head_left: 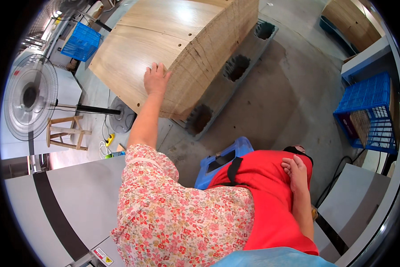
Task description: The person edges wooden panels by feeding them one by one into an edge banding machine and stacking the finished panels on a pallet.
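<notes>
My left arm reaches forward, and my left hand [155, 81] lies on the top of a tall stack of wood-grain panels [160, 35], near its close edge. The fingers are spread and hold nothing. Small dark round holes show in the top panel. Under the stack is a grey-green plastic pallet [218, 100]. My right hand [296, 172] hangs at my right side beside the red apron [271, 196]. Its fingers are loosely bent, and I see nothing in them.
A standing fan [29, 95] and a wooden stool [66, 133] are at the left. Blue crates stand at the far left [81, 41] and the right [367, 115]. A blue plastic stool [204, 171] is close by. Machine housings [84, 191] flank me, with black cables [338, 175] at right.
</notes>
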`<state>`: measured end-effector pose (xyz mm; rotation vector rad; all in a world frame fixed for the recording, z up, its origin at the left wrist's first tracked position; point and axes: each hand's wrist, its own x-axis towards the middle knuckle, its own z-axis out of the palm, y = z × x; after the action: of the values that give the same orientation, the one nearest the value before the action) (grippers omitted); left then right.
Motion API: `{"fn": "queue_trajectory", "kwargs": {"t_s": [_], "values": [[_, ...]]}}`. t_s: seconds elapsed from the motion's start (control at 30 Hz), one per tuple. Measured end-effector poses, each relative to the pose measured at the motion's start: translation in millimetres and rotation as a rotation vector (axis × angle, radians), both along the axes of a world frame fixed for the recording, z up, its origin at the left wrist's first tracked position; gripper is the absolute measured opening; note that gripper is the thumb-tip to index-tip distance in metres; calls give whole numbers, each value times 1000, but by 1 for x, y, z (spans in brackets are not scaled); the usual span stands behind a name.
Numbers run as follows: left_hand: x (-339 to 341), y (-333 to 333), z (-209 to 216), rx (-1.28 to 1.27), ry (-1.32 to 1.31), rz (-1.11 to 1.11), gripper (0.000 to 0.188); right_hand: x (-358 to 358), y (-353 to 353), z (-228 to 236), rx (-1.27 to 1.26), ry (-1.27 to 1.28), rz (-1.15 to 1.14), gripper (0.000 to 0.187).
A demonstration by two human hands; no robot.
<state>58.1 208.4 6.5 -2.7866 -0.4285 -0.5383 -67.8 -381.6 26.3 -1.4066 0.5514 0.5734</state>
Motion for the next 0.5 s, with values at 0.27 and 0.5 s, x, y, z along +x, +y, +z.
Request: {"fn": "queue_trajectory", "kwargs": {"t_s": [0.27, 0.5], "values": [[-43, 6, 19, -406, 46, 407, 97, -8, -10, 6, 24, -18, -47, 48], [-52, -34, 64, -601, 342, 803, 121, -14, -12, 11, -16, -24, -77, 53]]}}
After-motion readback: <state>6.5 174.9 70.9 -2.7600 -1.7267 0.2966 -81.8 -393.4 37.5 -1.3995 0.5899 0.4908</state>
